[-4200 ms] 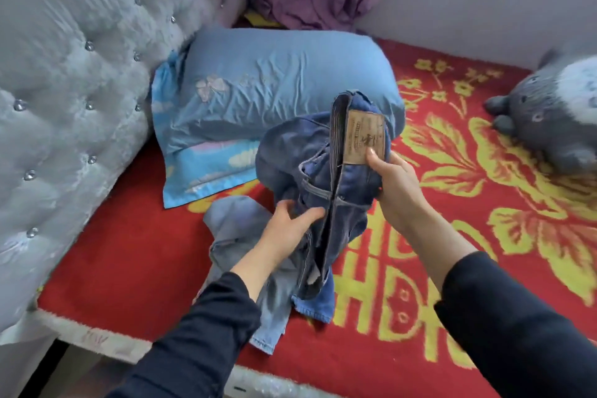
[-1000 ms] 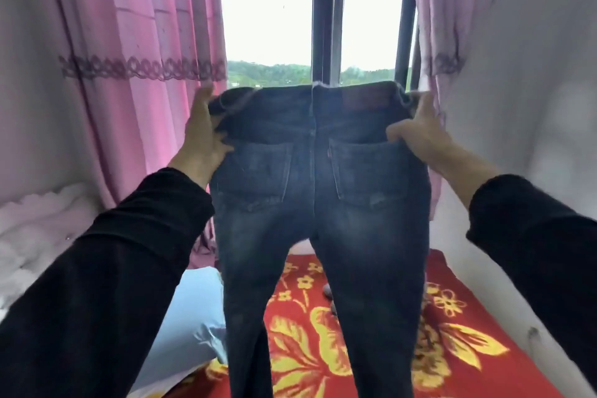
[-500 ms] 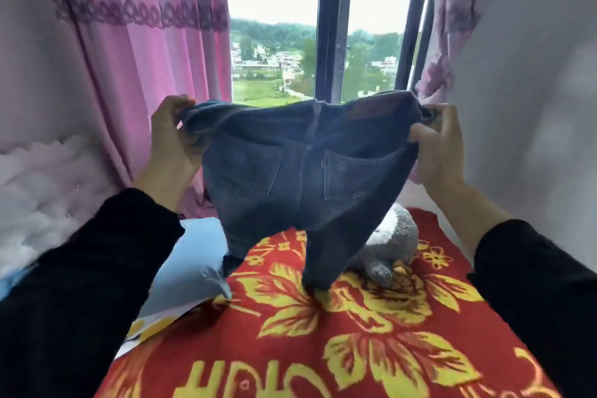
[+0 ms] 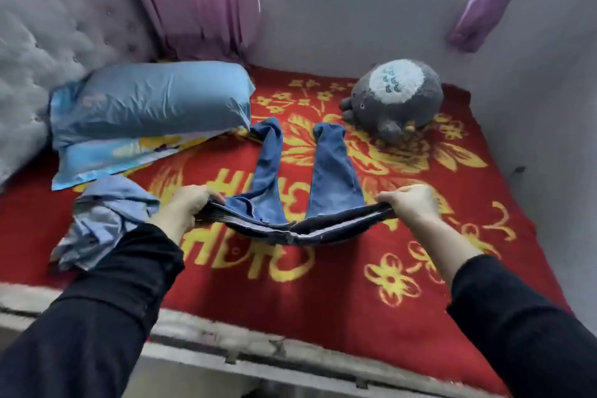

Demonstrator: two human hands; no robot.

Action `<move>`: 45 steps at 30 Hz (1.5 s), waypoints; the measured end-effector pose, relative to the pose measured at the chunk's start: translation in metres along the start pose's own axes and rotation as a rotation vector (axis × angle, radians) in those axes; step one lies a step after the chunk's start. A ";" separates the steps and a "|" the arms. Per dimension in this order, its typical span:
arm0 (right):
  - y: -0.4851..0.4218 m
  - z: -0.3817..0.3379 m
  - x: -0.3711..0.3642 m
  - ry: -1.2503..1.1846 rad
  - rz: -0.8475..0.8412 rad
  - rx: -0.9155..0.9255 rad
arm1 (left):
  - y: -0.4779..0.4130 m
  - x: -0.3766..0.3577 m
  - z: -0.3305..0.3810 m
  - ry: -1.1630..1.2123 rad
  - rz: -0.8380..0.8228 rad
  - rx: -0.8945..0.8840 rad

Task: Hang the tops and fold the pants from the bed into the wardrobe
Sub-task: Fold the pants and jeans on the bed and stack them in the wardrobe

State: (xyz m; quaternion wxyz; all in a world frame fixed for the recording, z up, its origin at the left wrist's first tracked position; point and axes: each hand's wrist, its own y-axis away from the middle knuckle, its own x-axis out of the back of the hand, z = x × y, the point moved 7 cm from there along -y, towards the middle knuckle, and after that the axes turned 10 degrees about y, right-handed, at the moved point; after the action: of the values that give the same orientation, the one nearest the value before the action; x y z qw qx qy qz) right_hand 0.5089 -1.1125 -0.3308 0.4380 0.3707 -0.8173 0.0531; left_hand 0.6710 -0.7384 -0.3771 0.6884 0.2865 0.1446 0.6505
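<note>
Folding not yet begun: the jeans [image 4: 326, 168] lie spread on the bed [image 4: 323, 294], waistband pinched at either end by left hand [image 4: 184, 207] and right hand [image 4: 408, 203]; a crumpled pale garment [image 4: 103, 216] waits beside; no wardrobe in view.

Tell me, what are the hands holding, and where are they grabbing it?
The blue jeans, by the waistband: left hand and right hand at opposite ends.
</note>
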 end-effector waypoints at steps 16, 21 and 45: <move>0.116 0.286 -0.206 0.235 -0.618 -0.604 | -0.009 0.035 -0.337 -0.355 -0.162 0.335; 0.110 0.310 -0.251 0.444 -0.511 -0.499 | -0.040 0.009 -0.394 -0.430 -0.161 0.408; -0.167 0.015 -0.429 0.426 -0.330 0.423 | -0.301 -0.120 -0.165 -0.805 0.164 -0.529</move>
State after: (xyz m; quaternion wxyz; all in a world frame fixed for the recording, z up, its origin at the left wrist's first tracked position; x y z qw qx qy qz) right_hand 0.7540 -0.9992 -0.7035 0.5149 0.5610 -0.6074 0.2263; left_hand 0.8081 -0.8185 -0.7043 0.6855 0.3409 -0.3265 0.5544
